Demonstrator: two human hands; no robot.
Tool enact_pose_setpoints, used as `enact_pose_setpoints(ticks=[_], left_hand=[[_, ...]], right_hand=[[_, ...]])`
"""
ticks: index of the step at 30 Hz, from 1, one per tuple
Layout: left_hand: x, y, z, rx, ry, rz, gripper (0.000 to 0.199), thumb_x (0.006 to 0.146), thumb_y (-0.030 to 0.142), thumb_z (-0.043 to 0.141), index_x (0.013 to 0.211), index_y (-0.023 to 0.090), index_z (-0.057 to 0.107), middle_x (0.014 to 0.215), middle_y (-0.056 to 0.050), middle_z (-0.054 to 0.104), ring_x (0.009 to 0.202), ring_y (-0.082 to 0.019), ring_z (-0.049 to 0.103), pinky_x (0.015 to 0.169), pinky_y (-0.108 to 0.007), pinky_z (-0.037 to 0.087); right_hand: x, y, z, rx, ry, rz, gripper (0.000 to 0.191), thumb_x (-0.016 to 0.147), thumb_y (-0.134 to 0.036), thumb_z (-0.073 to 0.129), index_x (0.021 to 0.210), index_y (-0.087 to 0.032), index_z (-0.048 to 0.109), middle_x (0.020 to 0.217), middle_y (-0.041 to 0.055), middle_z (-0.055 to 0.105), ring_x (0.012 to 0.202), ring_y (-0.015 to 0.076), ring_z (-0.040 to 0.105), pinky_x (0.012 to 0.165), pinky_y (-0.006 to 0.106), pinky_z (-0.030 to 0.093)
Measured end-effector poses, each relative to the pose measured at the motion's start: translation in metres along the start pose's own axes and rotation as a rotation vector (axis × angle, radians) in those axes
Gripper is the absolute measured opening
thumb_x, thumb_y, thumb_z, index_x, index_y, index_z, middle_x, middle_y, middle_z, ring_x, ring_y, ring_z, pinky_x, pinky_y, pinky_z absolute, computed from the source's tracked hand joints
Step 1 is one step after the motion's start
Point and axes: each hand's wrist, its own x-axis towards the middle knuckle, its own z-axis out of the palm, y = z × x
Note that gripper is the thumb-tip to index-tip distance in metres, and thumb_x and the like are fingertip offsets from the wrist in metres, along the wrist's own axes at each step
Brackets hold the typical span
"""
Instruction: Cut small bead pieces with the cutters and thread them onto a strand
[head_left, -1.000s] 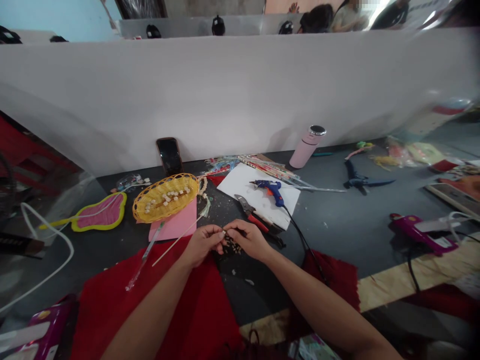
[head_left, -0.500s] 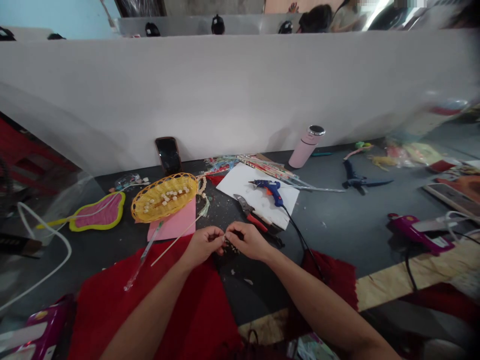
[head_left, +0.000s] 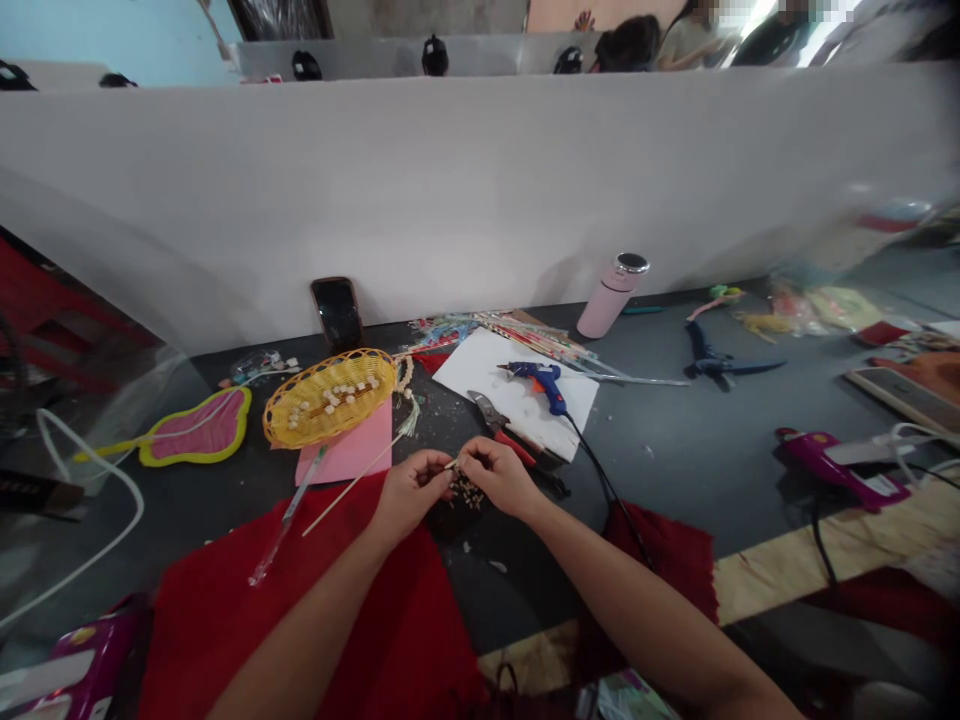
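Note:
My left hand (head_left: 411, 492) and my right hand (head_left: 501, 478) meet above the dark table, fingertips almost touching. Both are closed in a pinch on a small pale piece (head_left: 451, 465), too small to make out exactly. Right beneath the fingers lies a heap of tiny tan bits (head_left: 468, 492), partly covered by the hands. Just beyond my right hand are red-handled pliers (head_left: 517, 445). A thin pale stick with a tasselled end (head_left: 352, 485) rests left of my left hand, over a red cloth (head_left: 375, 620) and pink paper (head_left: 379, 440).
A yellow basket (head_left: 277, 425) holds several pale pieces. The blue glue gun (head_left: 546, 382) lies on white paper (head_left: 472, 365), its cord trailing toward my right forearm. Behind stand a phone (head_left: 337, 312) and a pink bottle (head_left: 609, 300). A purple device (head_left: 832, 465) sits to the right.
My right hand has shifted slightly up and right, away from the left fingertips. More of the pale piece and of the tan heap now shows between the hands.

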Motion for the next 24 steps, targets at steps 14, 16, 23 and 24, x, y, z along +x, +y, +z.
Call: enact_pose_setpoints(ticks=[14, 16, 23, 24], left_hand=[[0.0, -0.001, 0.0, 0.08, 0.04, 0.003, 0.024, 0.075, 0.04, 0.062, 0.08, 0.016, 0.062, 0.066, 0.0, 0.064, 0.054, -0.011, 0.058, 0.054, -0.021, 0.046], [0.0, 0.002, 0.0, 0.067, 0.03, -0.011, 0.025, 0.076, 0.04, 0.062, 0.079, 0.016, 0.062, 0.065, 0.0, 0.064, 0.053, -0.011, 0.058, 0.054, -0.021, 0.046], [0.0, 0.01, -0.003, -0.137, -0.02, -0.097, 0.026, 0.074, 0.038, 0.065, 0.079, 0.013, 0.06, 0.068, 0.0, 0.064, 0.048, -0.007, 0.055, 0.051, -0.02, 0.046], [0.001, 0.01, -0.004, -0.156, -0.034, -0.107, 0.025, 0.075, 0.038, 0.065, 0.078, 0.013, 0.06, 0.067, 0.0, 0.064, 0.048, -0.007, 0.055, 0.051, -0.02, 0.046]], right_hand=[[-0.005, 0.002, 0.004, -0.106, -0.024, -0.081, 0.018, 0.088, -0.029, 0.049, 0.08, -0.018, 0.06, 0.072, 0.0002, 0.061, 0.067, 0.0126, 0.055, 0.061, 0.023, 0.042], [-0.005, 0.002, 0.003, -0.111, -0.027, -0.09, 0.017, 0.088, -0.028, 0.048, 0.082, -0.018, 0.061, 0.075, 0.0006, 0.062, 0.069, 0.013, 0.056, 0.063, 0.024, 0.043], [-0.003, 0.0, -0.001, -0.13, -0.021, -0.164, 0.013, 0.087, -0.025, 0.051, 0.089, -0.02, 0.063, 0.084, 0.0023, 0.064, 0.078, 0.0148, 0.059, 0.073, 0.027, 0.045], [-0.003, 0.0, -0.001, -0.129, -0.019, -0.189, 0.013, 0.087, -0.024, 0.052, 0.09, -0.02, 0.064, 0.085, 0.0025, 0.065, 0.08, 0.015, 0.059, 0.074, 0.028, 0.046]])
